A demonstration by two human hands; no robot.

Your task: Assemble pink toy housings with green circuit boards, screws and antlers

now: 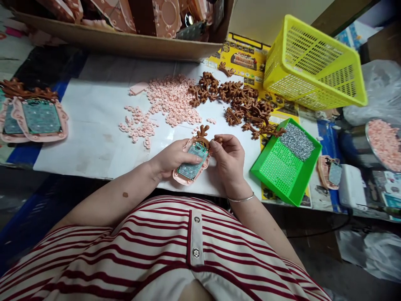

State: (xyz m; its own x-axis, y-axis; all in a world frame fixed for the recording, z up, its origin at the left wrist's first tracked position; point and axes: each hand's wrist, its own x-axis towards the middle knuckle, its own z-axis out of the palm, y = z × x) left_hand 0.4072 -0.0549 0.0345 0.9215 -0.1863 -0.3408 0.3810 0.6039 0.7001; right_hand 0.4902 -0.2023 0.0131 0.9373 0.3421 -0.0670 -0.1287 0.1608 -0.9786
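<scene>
My left hand [175,158] is closed on a pink plastic shell [184,179], its thumb lying across the green circuit board [190,168] inside. At the shell's upper end sits a brown antler piece [203,133], with thin yellow wires just below it. My right hand [229,156] pinches the right end of that antler piece between thumb and fingers, at the shell's top right. Beyond my hands lie a heap of small pink plastic parts [173,100] and a pile of brown antler pieces [247,100].
A green tray [272,171] with many small screws [297,140] stands at right, a yellow basket [316,90] behind it. Shells with boards [42,119] lie at far left. A cardboard box [125,42] of shells spans the back. A metal bowl of pink pieces [385,144] is far right.
</scene>
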